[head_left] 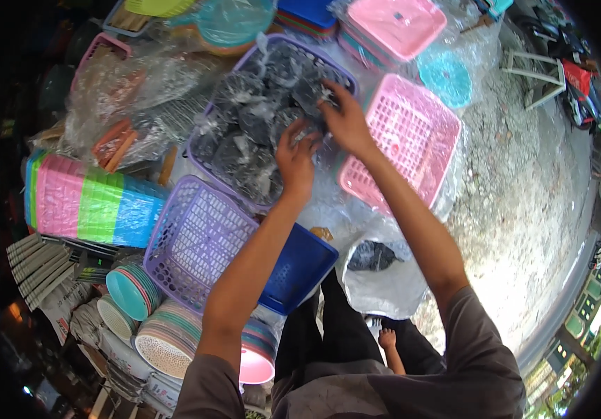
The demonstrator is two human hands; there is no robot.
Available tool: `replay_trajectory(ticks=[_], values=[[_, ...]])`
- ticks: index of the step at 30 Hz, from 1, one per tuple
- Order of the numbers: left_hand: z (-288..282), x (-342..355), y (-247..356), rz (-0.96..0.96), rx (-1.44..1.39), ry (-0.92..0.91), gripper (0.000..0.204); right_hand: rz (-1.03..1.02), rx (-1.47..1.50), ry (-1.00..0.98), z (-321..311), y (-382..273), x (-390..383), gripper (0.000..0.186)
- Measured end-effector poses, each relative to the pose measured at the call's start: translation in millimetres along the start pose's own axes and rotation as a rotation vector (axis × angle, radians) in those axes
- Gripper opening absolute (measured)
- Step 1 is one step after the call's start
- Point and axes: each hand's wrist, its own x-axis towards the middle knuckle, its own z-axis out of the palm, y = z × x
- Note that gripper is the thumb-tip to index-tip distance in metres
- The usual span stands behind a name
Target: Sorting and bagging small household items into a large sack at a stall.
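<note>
A purple basket [196,153] is heaped with dark bundles in clear plastic bags [248,119]. Over its right part, my left hand [297,150] touches the bags with bent, spread fingers. Higher and further right, my right hand [342,115] has its thumb and fingers closed on one of the dark bags at the basket's edge. An empty purple basket [189,244] sits below, overlapping a blue lid [297,272]. Wrapped pink baskets [402,140] lie to the right of my right hand.
Wrapped pastel containers [91,199], stacked colanders [164,328] and bowls [129,293] line the left. A white sack [384,286] stands below my right forearm. Another person's hand [386,339] shows beside my legs. Pink trays [395,28] are at the top; a parked motorbike [569,98] is far right.
</note>
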Motion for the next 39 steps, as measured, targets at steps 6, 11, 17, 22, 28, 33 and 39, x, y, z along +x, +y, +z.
replay_trajectory(ticks=[6, 11, 17, 22, 28, 33, 39], values=[[-20, -158, -61, -0.119, 0.254, 0.157, 0.014, 0.288, 0.305, 0.003, -2, -2, -216, 0.023], [-43, -276, -99, -0.405, 0.354, 0.020, 0.012, 0.630, 0.283, 0.116, -22, 23, -348, 0.019], [-41, -309, -148, -0.540, 0.531, -0.328, 0.024, 0.766, 0.348, 0.272, -63, 91, -414, 0.019], [-22, -298, -216, -0.556, 0.826, -0.503, 0.028, 1.070, 0.414, 0.408, -96, 194, -448, 0.028], [1, -269, -297, -0.605, 0.869, -0.526, 0.034, 1.255, 0.197, 0.659, -120, 290, -462, 0.032], [14, -246, -364, -0.930, 0.872, -0.663, 0.039, 0.947, -0.417, 0.684, -147, 342, -471, 0.040], [26, -247, -470, -0.844, 0.924, -0.704, 0.044, 0.752, -0.486, 0.426, -177, 402, -510, 0.044]])
